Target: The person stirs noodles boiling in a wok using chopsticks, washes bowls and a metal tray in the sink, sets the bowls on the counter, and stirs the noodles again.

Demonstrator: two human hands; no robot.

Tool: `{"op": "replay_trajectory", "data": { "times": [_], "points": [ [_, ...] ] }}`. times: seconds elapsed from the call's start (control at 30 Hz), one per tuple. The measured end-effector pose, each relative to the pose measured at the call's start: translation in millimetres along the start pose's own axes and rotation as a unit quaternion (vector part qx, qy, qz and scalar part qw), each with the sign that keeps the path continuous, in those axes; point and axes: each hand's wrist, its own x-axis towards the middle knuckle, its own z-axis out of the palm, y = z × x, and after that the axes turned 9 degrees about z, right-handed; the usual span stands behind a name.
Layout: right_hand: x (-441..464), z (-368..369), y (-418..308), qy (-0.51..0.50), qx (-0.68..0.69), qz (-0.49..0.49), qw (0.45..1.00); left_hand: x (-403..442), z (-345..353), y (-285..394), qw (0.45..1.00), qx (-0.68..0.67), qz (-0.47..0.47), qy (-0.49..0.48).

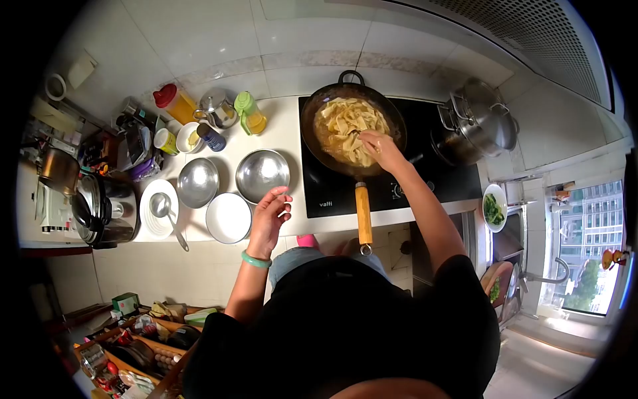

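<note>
A black wok (309,130) with a wooden handle (363,213) sits on the cooktop, holding broad flat noodles (355,116) in brown liquid. Over the noodles is my right hand (381,149), its fingers pinched together; what they grip, if anything, is too small to make out. My left hand (271,211), a green bangle on its wrist, hovers by the counter's front edge with loosely curled fingers apart and nothing in them. Closest to it are a steel bowl (262,176) and a white bowl (228,218).
Left of the cooktop (332,193) stand another steel bowl (198,183), a ladle (160,205) on white plates, a green-lidded oil bottle (251,114) and a kettle (217,108). A steel pot (475,126) occupies the right side. Greens fill a bowl (494,208) near the sink.
</note>
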Motion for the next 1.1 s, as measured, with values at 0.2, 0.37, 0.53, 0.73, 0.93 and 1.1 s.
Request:
{"op": "replay_trajectory", "data": {
  "times": [0.2,0.37,0.53,0.73,0.93,1.1],
  "points": [
    [4,-68,15,0.066,0.275,0.266,0.921,1,12,-7,1.000,-0.008,0.013,0.016],
    [-4,-123,58,0.086,0.288,0.282,0.911,-2,28,-15,0.997,-0.018,0.045,0.054],
    [5,-65,117,0.106,0.419,0.328,0.840,-10,48,-28,0.996,-0.038,0.053,0.060],
    [37,13,75,0.081,0.513,0.294,0.803,-29,46,-32,0.992,-0.038,0.065,0.102],
    [20,5,14,-0.011,0.438,0.181,0.880,-42,34,-35,0.986,-0.034,0.073,0.149],
    [-14,-73,-53,-0.110,0.155,0.050,0.980,-38,34,-39,0.987,-0.035,0.071,0.142]
  ]
}}
